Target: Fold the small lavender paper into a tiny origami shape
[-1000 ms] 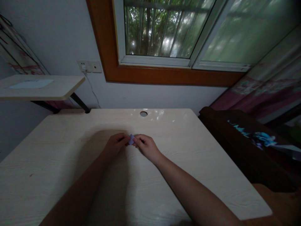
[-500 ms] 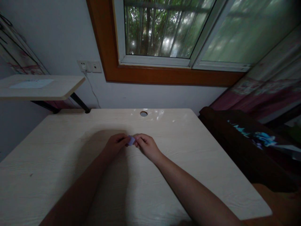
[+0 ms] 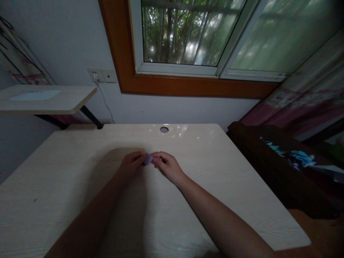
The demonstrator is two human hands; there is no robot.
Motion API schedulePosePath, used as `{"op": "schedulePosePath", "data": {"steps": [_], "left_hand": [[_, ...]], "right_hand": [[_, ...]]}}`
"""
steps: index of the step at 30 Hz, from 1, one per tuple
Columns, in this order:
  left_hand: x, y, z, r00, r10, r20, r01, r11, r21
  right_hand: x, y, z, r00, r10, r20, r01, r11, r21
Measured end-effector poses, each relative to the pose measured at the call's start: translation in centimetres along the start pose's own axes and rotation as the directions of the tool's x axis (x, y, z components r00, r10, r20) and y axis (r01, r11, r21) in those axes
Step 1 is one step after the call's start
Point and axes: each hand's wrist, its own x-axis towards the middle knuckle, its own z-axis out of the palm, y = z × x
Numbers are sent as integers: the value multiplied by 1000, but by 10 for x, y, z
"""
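Note:
A small, flat purple piece (image 3: 148, 159), perhaps folded paper, is pinched between the thumb and fingers of my left hand (image 3: 132, 162). From the other side, my right hand (image 3: 167, 165) has its thumb and fingertips pressed together at the piece's right edge. Both hands are held close together over the pale wood-grain desk (image 3: 209, 172). The fingers cover parts of the piece, so its full shape is hidden.
A raised shelf (image 3: 80, 94) on black legs stands at the desk's back left. A round cable hole (image 3: 164, 129) lies near the back edge. To the right is a dark wooden cabinet (image 3: 258, 143) with blue items (image 3: 302, 157). A window is behind.
The purple piece has shifted slightly left and up and is turned a little. My right fingertips have moved slightly left with it; both arms stay nearly in place.

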Motion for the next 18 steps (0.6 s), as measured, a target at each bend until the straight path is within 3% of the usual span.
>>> {"op": "schedulePosePath", "data": {"steps": [9,18], "left_hand": [[0,1,1,1000,17,9,-17,1000,-6],[0,8,1,998,45,34,-48,995,88]], "right_hand": [[1,6,0,999,-39,-6,39,999,-2],[1,5,1,1000,-29,4,29,999,-14]]}}
